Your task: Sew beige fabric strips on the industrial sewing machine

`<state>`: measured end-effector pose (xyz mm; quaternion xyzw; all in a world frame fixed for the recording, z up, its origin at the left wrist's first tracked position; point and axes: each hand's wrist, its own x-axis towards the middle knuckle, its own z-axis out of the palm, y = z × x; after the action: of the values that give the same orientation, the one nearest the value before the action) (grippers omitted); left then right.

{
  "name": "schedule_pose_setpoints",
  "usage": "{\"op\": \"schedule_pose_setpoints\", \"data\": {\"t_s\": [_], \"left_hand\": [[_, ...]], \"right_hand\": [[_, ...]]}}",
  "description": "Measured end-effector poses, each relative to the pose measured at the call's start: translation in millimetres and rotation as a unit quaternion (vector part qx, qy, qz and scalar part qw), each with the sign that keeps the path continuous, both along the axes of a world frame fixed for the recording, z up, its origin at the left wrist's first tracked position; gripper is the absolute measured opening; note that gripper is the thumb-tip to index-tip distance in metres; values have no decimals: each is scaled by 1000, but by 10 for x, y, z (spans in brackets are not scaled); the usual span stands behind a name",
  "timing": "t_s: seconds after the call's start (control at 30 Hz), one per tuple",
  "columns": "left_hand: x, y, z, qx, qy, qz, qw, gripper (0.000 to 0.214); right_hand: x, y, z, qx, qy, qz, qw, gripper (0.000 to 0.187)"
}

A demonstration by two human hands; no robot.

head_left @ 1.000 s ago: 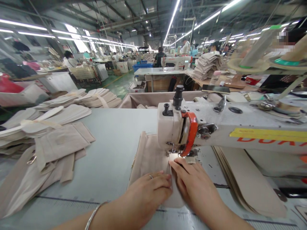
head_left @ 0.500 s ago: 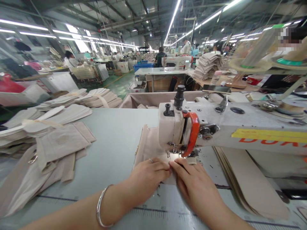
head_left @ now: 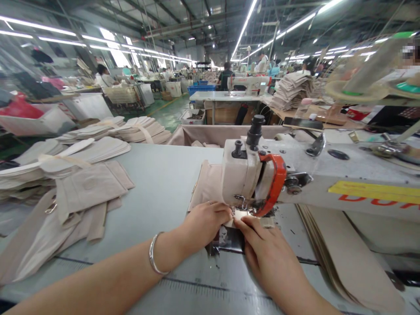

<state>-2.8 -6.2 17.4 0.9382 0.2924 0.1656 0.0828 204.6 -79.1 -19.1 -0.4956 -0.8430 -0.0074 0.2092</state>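
Note:
A beige fabric piece lies under the head of a white sewing machine with an orange lever guard. My left hand, a silver bangle at its wrist, is closed on the near edge of the fabric, left of the needle area. Close against it, my right hand has its fingers together and pressed on the fabric's edge just in front of the presser foot. Their fingertips nearly meet. The fabric under the fingers is mostly hidden.
Bundled beige panels and sewn strap pieces lie on the left. More stacked panels rest beneath the machine arm. Behind the table stands a fabric-lined bin. Co-workers sit at machines further back.
The fabric has moved away from me under the machine head, baring the metal plate in front. My left hand has moved forward with it; my right hand stays near the presser foot.

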Motion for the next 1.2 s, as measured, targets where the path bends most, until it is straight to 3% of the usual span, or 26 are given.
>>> {"op": "schedule_pose_setpoints", "data": {"t_s": [0.6, 0.9, 1.03, 1.2], "left_hand": [[35, 118, -133, 41, -41, 73, 996, 23], [-10, 112, -168, 6, -78, 31, 996, 30], [-43, 161, -144, -27, -72, 67, 995, 27], [-15, 318, -74, 9, -68, 104, 992, 16]], "right_hand": [[-80, 41, 71, -7, 12, -23, 1000, 50], [-81, -83, 191, -26, 26, -14, 999, 41], [226, -342, 347, -50, 60, -15, 997, 32], [982, -570, 413, 35, -5, -224, 974, 33]]}}
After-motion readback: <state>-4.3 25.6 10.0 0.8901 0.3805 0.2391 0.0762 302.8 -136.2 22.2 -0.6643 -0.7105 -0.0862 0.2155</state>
